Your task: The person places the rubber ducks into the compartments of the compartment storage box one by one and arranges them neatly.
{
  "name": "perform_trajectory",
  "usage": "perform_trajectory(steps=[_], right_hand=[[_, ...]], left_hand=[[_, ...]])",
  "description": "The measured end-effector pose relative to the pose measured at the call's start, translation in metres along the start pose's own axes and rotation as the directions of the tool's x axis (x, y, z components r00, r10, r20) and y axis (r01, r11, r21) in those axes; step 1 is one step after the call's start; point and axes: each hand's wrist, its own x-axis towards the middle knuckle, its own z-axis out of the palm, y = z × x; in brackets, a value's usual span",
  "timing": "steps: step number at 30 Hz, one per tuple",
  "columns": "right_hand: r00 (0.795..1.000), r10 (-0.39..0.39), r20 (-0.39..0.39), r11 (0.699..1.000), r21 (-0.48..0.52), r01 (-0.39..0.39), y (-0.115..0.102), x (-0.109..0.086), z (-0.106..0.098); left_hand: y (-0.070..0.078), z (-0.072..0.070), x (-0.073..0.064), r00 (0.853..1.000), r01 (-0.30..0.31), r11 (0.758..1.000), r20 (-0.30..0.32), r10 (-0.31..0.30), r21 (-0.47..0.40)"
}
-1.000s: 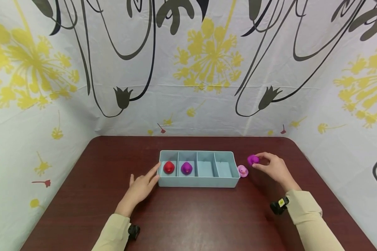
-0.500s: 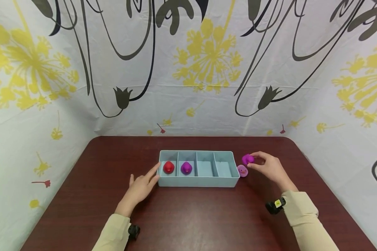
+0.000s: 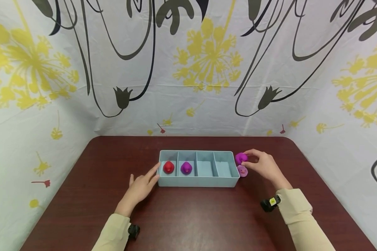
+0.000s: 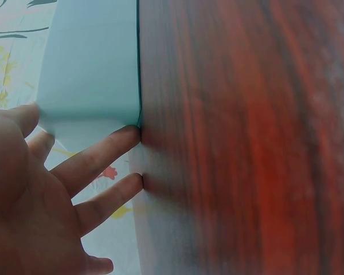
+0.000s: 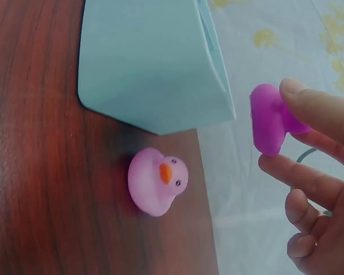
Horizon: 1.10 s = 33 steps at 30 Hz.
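Pinching purple duck closely in right hand, between two and three o'clock of tray; touching nine-o'clock end with spread fingers of left hand — possibly risking, by crossing low, clipping tray or nudging pink duck at three o'clock.

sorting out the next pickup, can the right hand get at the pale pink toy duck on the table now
Probably not to grip it: the right hand pinches a bright purple toy duck. The pale pink toy duck sits close, seemingly unblocked.
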Motion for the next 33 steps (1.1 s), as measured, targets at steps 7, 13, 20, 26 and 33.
perform_trajectory(steps=[7, 13, 20, 26, 33], right_hand=[[0.999, -0.032, 0.021, 0.999, 0.005, 0.032, -0.011, 0.005, 0.001], [0.997, -0.070, 0.032, 0.997, 0.029, 0.070, -0.016, 0.010, 0.006], [0.995, -0.092, 0.044, 0.995, 0.037, 0.091, -0.022, 0.014, 0.010], [0.997, -0.064, 0.039, 0.998, 0.028, 0.063, -0.027, 0.016, 0.014], [0.996, -0.079, 0.038, 0.997, 0.029, 0.078, -0.035, 0.019, 0.022]], left_hand=[[-0.001, 0.000, 0.000, 1.000, 0.001, 1.000, -0.003, -0.001, 0.006], [-0.002, 0.001, 0.001, 1.000, 0.010, 1.000, 0.001, -0.010, 0.003], [-0.001, 0.001, 0.001, 1.000, 0.010, 1.000, -0.001, -0.010, -0.002], [-0.001, 0.000, 0.001, 1.000, 0.008, 1.000, 0.004, -0.008, -0.007], [-0.001, 0.001, 0.001, 1.000, 0.014, 1.000, 0.003, -0.014, -0.012]])
